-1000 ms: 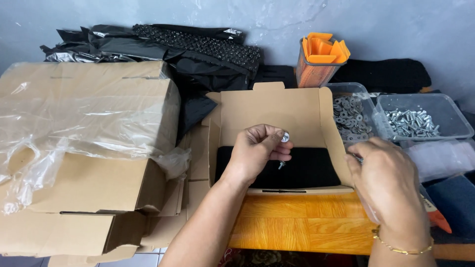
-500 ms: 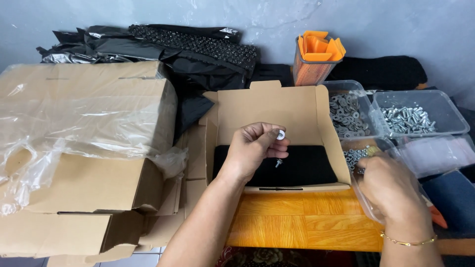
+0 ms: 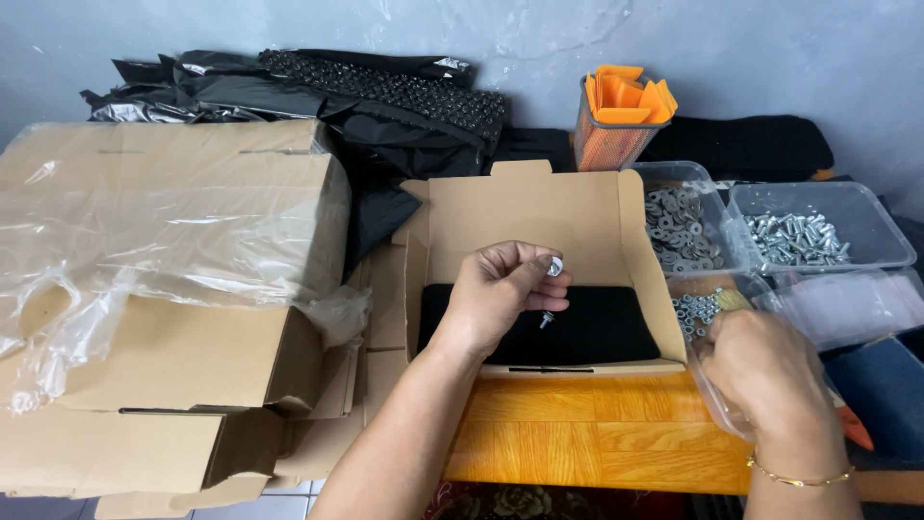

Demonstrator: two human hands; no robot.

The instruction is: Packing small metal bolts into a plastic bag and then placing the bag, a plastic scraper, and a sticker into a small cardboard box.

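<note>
My left hand (image 3: 502,294) hovers over a small open cardboard box (image 3: 539,217) and pinches a small silver bolt (image 3: 552,270) with a washer on it, the shaft pointing down. The box holds a black pad (image 3: 597,332). My right hand (image 3: 765,380), with a gold bracelet on its wrist, reaches into a clear plastic bag (image 3: 717,395) next to a pile of small silver nuts (image 3: 695,308). What its fingers hold is hidden.
Clear tubs of washers (image 3: 679,231) and bolts (image 3: 799,241) stand at the right, beside a clear lid (image 3: 852,303). An orange holder (image 3: 621,120) stands behind. Large cardboard boxes with plastic film (image 3: 164,289) fill the left. Black bags (image 3: 375,96) lie at the back. An orange wooden tabletop (image 3: 577,443) is below.
My right hand has moved down and left, away from the tubs, towards the plastic bag. My left hand keeps the bolt over the box almost unmoved.
</note>
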